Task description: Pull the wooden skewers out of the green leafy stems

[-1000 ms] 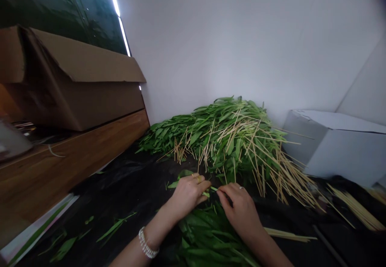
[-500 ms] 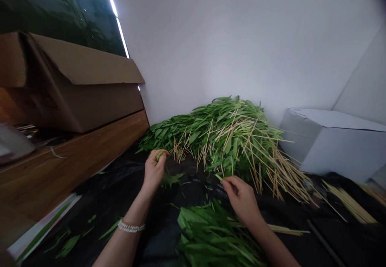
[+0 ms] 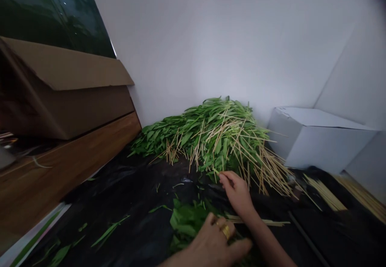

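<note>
My right hand (image 3: 237,192) is closed in a pinch on a thin pale-green stem (image 3: 216,171), in front of the big heap of leafy stalks. Lower down, my left hand (image 3: 215,241), wearing a gold ring, reaches over a bunch of green leaves (image 3: 185,218) on the black sheet. Its thumb stands apart from the bent fingers, whose tips are hidden or blurred. Pale sticks (image 3: 274,222) poke out to the right of this bunch, passing behind my right forearm.
The heap of leaves (image 3: 193,124) with thin sticks (image 3: 271,166) leans against the white wall. A white box (image 3: 322,142) stands to its right, near more stick bundles (image 3: 325,192). At left, a cardboard box (image 3: 72,102) rests on a wooden surface (image 3: 99,142). Loose leaves lie on the black sheet (image 3: 126,194).
My left hand has come from in front of the heap down and right onto the near bunch; the green bit it pinched is no longer visible. My right hand keeps its pinch. The view has shifted.
</note>
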A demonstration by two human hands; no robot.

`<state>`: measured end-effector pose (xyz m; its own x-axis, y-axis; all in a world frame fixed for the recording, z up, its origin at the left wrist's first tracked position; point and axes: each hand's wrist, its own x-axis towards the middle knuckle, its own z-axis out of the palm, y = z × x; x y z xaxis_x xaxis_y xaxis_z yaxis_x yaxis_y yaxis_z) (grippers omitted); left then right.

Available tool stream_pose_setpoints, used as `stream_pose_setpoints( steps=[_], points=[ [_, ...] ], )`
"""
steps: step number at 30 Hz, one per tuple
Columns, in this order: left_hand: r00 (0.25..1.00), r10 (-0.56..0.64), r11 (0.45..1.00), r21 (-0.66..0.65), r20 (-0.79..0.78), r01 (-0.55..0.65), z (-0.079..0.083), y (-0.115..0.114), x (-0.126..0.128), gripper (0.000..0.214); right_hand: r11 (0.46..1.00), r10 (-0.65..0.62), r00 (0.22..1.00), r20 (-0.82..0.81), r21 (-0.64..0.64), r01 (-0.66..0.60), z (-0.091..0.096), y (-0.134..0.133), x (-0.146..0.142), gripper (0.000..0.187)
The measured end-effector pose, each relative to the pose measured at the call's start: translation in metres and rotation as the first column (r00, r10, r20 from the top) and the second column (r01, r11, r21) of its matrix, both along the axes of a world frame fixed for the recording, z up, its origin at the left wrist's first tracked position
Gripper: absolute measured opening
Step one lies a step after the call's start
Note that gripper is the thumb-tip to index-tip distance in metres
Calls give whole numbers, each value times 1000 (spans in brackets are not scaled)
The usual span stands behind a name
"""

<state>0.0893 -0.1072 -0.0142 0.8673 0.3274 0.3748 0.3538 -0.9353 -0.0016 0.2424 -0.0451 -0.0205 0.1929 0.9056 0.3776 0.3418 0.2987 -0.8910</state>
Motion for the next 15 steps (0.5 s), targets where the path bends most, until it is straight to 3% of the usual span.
stream_pose_setpoints(
  steps=[2,5,7,10,12,15],
  points=[
    [999,-34,998,-44,7,34,-12,0,3,30,999,37,997,-66,-32,-39,-1,2,2,36],
    [986,-82,961,-250,142,116,4,14,-6,34,987,129,975,-178,-68,-143,0,3,2,42],
    [949,78,893,-445,304,69,25,26,-13,32,970,197,940,-280,-83,-228,2,2,1,42],
    [770,450,735,-678,452,-32,42,45,-13,29,927,290,828,-479,-73,-367,6,-1,-5,40],
    [688,525,670,-742,501,28,42,56,-8,29,895,342,756,-558,-51,-442,9,-4,-11,43],
    [651,575,532,-831,495,162,38,66,-3,31,858,404,727,-555,-45,-512,13,-8,-19,48]
  ],
)
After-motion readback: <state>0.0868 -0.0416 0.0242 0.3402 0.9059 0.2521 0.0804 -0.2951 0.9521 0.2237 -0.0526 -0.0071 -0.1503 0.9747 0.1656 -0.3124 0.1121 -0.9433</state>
